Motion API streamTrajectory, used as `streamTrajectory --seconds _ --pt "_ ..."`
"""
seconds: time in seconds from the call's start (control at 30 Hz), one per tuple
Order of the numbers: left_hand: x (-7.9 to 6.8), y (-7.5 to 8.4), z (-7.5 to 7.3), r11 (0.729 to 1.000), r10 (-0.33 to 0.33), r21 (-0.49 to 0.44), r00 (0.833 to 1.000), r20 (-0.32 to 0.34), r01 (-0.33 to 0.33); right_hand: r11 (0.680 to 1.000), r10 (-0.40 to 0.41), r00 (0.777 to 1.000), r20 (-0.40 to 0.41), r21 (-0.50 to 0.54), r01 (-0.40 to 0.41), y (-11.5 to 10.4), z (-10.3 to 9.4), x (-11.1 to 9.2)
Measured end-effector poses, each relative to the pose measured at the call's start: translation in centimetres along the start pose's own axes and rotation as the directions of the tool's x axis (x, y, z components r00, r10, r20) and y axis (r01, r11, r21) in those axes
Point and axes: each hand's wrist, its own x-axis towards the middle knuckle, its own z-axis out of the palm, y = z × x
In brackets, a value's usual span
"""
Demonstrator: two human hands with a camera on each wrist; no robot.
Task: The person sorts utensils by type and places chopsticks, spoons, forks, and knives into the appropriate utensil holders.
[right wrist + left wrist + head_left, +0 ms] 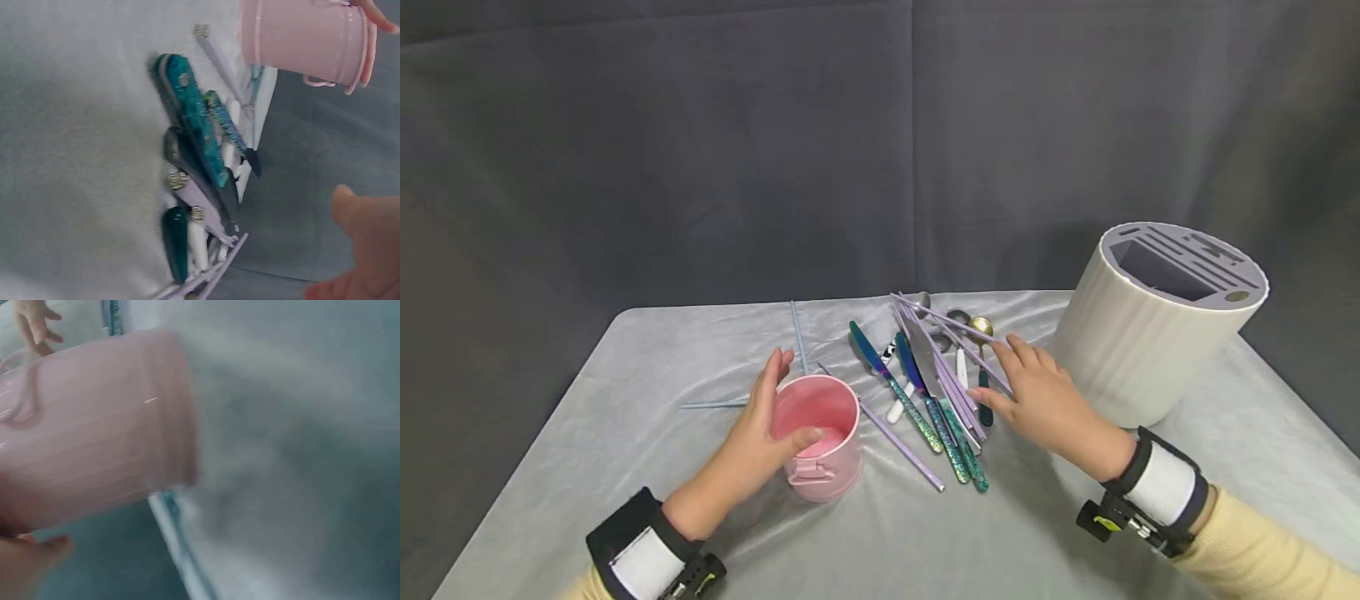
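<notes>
My left hand [760, 446] is at the left side of a pink bucket [838, 467], which stands upright. Its fingers extend up along the far side of the rim, and the thumb lies across the mouth. In the left wrist view the bucket is blurred, with fingertips [53, 547] beside it. My right hand [1048, 408] hovers with spread fingers at the right of a cutlery pile. Lilac chopsticks [951, 375] lie there over shiny blue-green knives [898, 392], a green handle [176, 244] and spoons [981, 327]. Whether the fingertips touch the chopsticks, I cannot tell.
A tall white utensil holder [1138, 358] with a grey slotted top stands at the right, close to my right hand. Pale blue chopsticks [797, 333] lie behind and left of the bucket. A grey cloth covers the table [647, 375]; a dark curtain [775, 167] hangs behind.
</notes>
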Motion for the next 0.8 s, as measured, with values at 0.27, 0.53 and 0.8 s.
streamTrajectory --seconds 0.27,0.53,0.8 --pt "-1.0 -1.6 0.8 0.993 0.070 -0.092 0.995 -0.068 -0.076 0.997 -0.031 0.999 -0.014 0.075 0.032 0.8 2.3 1.1" --pt "-1.2 -2.1 0.7 0.996 -0.003 -0.094 1.000 -0.019 0.002 0.977 -0.049 0.999 0.008 0.207 0.047 1.4 4.4 2.5" --pt "-1.3 -1.5 0.5 0.995 -0.065 -0.077 0.998 -0.024 0.063 0.962 -0.024 0.995 0.095 0.273 -0.003 1.4 5.4 4.7"
